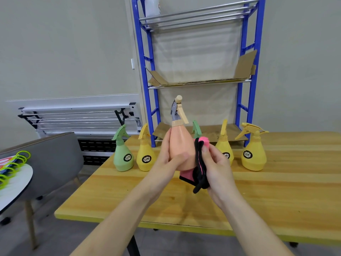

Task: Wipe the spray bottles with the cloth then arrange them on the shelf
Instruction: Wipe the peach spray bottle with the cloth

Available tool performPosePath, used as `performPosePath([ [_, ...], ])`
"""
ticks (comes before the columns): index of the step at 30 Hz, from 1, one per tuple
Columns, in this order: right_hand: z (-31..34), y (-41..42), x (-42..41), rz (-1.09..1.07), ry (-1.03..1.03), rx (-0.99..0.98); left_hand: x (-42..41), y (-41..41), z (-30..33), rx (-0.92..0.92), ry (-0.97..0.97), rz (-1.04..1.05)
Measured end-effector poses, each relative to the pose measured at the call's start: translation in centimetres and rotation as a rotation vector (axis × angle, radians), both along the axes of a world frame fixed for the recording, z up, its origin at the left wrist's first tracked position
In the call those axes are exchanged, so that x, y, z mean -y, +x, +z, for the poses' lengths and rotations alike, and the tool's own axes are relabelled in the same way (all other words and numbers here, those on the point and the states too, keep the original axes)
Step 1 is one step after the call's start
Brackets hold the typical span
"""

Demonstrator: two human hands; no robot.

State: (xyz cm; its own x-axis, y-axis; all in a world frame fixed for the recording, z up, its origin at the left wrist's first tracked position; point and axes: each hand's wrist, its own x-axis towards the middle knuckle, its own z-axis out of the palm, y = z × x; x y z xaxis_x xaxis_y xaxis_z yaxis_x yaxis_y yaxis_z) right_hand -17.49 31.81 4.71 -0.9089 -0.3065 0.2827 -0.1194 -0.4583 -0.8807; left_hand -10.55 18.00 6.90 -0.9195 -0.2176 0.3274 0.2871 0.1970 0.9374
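My left hand [168, 157] grips a peach spray bottle [180, 145] upright above the wooden table [276, 191]. My right hand [215, 165] presses a pink and black cloth [201, 163] against the bottle's right side. On the table behind stand a green bottle [123, 154], a yellow bottle [145, 154], a second green bottle [196, 129] mostly hidden by the peach one, and two more yellow bottles [224, 145] [253, 152]. The blue shelf rack [147, 80] rises at the table's back, its shelves lined with cardboard [199, 82].
A white bottle [152, 6] stands on the rack's top shelf. A grey chair [51, 159] sits left of the table. A white round table [14, 183] with green rings is at the far left. A folded metal frame [77, 117] leans against the wall.
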Motion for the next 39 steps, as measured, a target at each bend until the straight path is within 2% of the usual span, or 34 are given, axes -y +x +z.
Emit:
performPosePath([
  [5, -1.0, -1.1, -0.5, -0.048, 0.105, 0.003, 0.1, 0.4, -1.0, 0.057, -0.069, 0.034],
  [11, -1.9, -2.1, -0.6, -0.177, 0.097, 0.06, 1.1, -0.1, -3.4, 0.128, -0.143, 0.216],
  [13, -2.2, -2.4, -0.3, -0.224, 0.132, 0.026, 1.2, -0.3, -4.2, 0.146, -0.165, 0.262],
  [17, -2.9, -1.9, 0.8, -0.146, 0.209, -0.09, 0.7, -1.0, -5.4, 0.15, -0.214, 0.308],
  [22, -4.8, -1.8, 1.7, -0.193, 0.236, -0.103, 0.1, -1.2, -6.0, 0.206, -0.163, 0.172],
  [28, -3.9, -1.3, 1.1, -0.15, 0.124, -0.086, 0.8, 0.0, -5.5, 0.214, -0.093, -0.026],
  [34, -2.9, -0.4, 1.3, -0.043, 0.068, -0.044, 1.1, 0.3, -5.6, 0.072, 0.053, 0.06],
  [39, -2.2, -0.3, 1.2, -0.033, 0.033, 0.02, 0.7, 0.5, -4.6, 0.06, -0.018, 0.039],
])
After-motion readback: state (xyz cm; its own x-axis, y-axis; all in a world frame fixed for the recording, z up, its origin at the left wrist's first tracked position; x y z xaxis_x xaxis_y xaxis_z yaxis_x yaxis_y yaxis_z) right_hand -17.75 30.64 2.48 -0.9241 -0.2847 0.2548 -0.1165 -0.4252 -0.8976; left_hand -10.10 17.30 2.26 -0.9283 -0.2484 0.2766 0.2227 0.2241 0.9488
